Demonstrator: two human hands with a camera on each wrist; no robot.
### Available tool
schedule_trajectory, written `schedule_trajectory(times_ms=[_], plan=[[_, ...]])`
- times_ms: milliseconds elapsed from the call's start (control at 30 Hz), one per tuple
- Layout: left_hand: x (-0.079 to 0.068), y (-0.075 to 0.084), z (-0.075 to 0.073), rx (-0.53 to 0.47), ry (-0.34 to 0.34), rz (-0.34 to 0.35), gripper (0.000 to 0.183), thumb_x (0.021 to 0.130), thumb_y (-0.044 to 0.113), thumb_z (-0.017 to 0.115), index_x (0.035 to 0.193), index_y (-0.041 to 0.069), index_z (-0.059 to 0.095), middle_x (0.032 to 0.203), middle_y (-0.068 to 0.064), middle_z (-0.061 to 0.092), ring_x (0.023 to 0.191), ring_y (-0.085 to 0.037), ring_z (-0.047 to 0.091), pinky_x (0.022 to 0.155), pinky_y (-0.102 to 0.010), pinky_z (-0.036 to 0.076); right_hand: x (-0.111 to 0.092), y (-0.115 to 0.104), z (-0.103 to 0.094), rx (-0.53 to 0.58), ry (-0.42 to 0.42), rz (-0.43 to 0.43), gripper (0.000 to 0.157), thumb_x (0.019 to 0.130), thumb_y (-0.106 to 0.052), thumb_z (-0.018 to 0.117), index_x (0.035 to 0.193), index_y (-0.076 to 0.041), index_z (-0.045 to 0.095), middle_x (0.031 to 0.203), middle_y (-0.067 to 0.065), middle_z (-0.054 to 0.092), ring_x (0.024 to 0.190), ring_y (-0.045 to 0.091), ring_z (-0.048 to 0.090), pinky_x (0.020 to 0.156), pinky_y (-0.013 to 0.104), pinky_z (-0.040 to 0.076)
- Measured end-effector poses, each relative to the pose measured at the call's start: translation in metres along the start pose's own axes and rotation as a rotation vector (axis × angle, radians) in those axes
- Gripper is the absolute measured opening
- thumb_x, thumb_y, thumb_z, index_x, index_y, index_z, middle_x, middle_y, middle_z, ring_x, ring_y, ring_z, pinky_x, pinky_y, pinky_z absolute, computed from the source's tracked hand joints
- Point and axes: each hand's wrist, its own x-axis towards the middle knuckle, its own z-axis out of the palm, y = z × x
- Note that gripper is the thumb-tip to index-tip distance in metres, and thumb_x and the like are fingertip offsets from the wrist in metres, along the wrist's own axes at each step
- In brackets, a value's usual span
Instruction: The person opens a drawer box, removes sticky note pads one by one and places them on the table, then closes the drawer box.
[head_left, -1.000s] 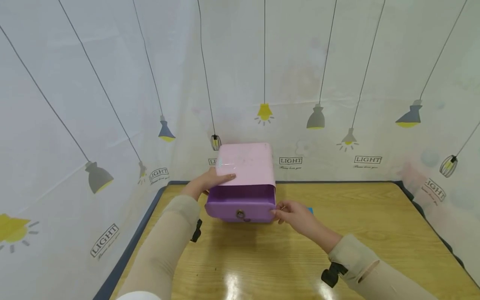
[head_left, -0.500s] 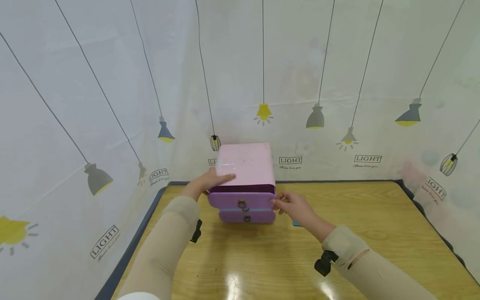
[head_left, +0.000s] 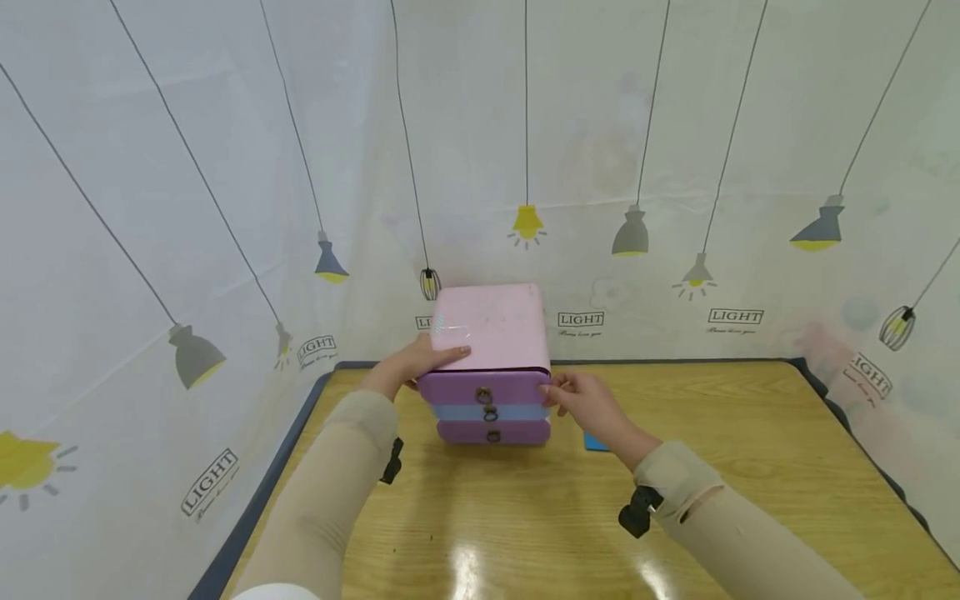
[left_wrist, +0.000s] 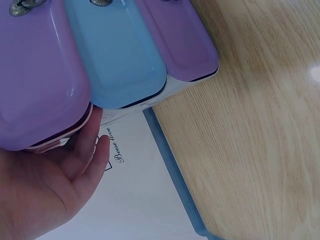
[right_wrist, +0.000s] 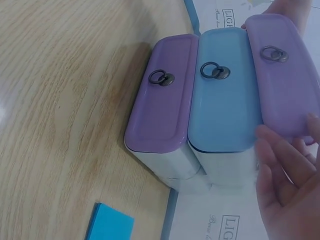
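A small pink storage cabinet stands at the table's back, with three drawers stacked in its front. Its top drawer is purple and sits nearly flush, a thin dark gap above it. The middle drawer is blue and the bottom drawer purple; each front bears a ring pull. My left hand grips the cabinet's left side, thumb on the top, fingers along the side wall. With thumb and fingers, my right hand pinches the right end of the top drawer's front.
A flat blue object lies on the wooden table to the right of the cabinet, partly behind my right hand in the head view. A white sheet printed with lamps closes off the back and sides.
The top drawer has slid back into the cabinet, my right hand moving with it, and the blue drawer front shows below. My left hand has stayed on the cabinet.
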Motion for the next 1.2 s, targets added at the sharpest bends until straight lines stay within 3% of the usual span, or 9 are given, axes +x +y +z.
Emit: schedule_trajectory(times_ms=[333, 533, 633, 733, 867, 967, 1067, 1200], plan=[[-0.004, 0.004, -0.004, 0.035, -0.039, -0.032, 0.106, 0.067, 0.076, 0.051, 0.144, 0.019, 0.005, 0.132, -0.013, 0.034, 0.102, -0.029, 0.048, 0.068, -0.04, 0.048, 0.006, 0.0, -0.001, 0.003, 0.012, 0.014, 0.031, 0.087, -0.039, 0.057, 0.091, -0.008, 0.059, 0.086, 0.007, 0.068, 0.072, 0.025, 0.059, 0.06, 0.032, 0.048], [-0.007, 0.004, -0.006, 0.066, -0.044, -0.06, 0.106, 0.066, 0.077, 0.049, 0.144, 0.019, 0.006, 0.13, -0.013, 0.038, 0.101, -0.028, 0.048, 0.072, -0.043, 0.047, 0.008, -0.002, 0.001, 0.016, -0.001, 0.016, 0.03, 0.087, -0.037, 0.058, 0.094, -0.008, 0.058, 0.085, 0.005, 0.067, 0.066, 0.019, 0.059, 0.058, 0.032, 0.047], [-0.01, 0.006, -0.004, 0.082, -0.044, -0.004, 0.1, 0.071, 0.073, 0.048, 0.145, 0.021, 0.005, 0.131, -0.013, 0.038, 0.101, -0.028, 0.048, 0.07, -0.043, 0.048, 0.008, -0.002, 0.002, 0.021, 0.005, 0.018, 0.03, 0.086, -0.037, 0.058, 0.095, -0.008, 0.058, 0.085, 0.004, 0.068, 0.066, 0.02, 0.059, 0.058, 0.032, 0.047], [-0.014, 0.009, -0.003, 0.12, -0.034, 0.086, 0.092, 0.079, 0.067, 0.044, 0.145, 0.021, -0.001, 0.139, -0.014, 0.03, 0.112, -0.031, 0.043, 0.08, -0.048, 0.044, 0.007, -0.001, 0.002, 0.023, 0.02, 0.013, 0.03, 0.086, -0.038, 0.058, 0.093, -0.008, 0.058, 0.084, 0.004, 0.068, 0.067, 0.02, 0.059, 0.057, 0.032, 0.048], [-0.019, 0.013, -0.003, 0.179, -0.008, 0.149, 0.09, 0.084, 0.062, 0.04, 0.144, 0.016, -0.008, 0.148, -0.013, 0.011, 0.129, -0.032, 0.024, 0.1, -0.052, 0.025, 0.008, -0.001, 0.001, 0.038, 0.029, 0.013, 0.029, 0.087, -0.036, 0.057, 0.091, -0.007, 0.058, 0.084, 0.005, 0.067, 0.069, 0.018, 0.06, 0.059, 0.032, 0.05], [-0.02, 0.014, -0.003, 0.2, -0.01, 0.161, 0.097, 0.082, 0.063, 0.044, 0.143, 0.014, -0.012, 0.149, -0.012, 0.002, 0.132, -0.031, 0.014, 0.103, -0.05, 0.019, 0.008, -0.001, 0.0, 0.052, 0.036, 0.02, 0.03, 0.087, -0.037, 0.056, 0.092, -0.007, 0.057, 0.085, 0.006, 0.067, 0.07, 0.018, 0.06, 0.06, 0.031, 0.05], [-0.018, 0.012, -0.002, 0.217, -0.035, 0.226, 0.105, 0.078, 0.064, 0.051, 0.142, 0.013, -0.016, 0.149, -0.014, -0.005, 0.133, -0.032, 0.007, 0.104, -0.05, 0.016, 0.008, -0.002, -0.001, 0.061, 0.051, 0.028, 0.03, 0.087, -0.037, 0.057, 0.093, -0.007, 0.057, 0.086, 0.006, 0.067, 0.072, 0.017, 0.06, 0.061, 0.031, 0.05], [-0.024, 0.014, 0.002, 0.354, 0.026, 0.21, 0.117, 0.068, 0.072, 0.053, 0.142, 0.012, -0.014, 0.148, -0.017, -0.002, 0.133, -0.034, 0.01, 0.104, -0.05, 0.018, 0.007, -0.005, 0.0, 0.068, 0.074, 0.044, 0.031, 0.087, -0.037, 0.057, 0.092, -0.007, 0.057, 0.086, 0.006, 0.067, 0.075, 0.016, 0.061, 0.062, 0.03, 0.051]])
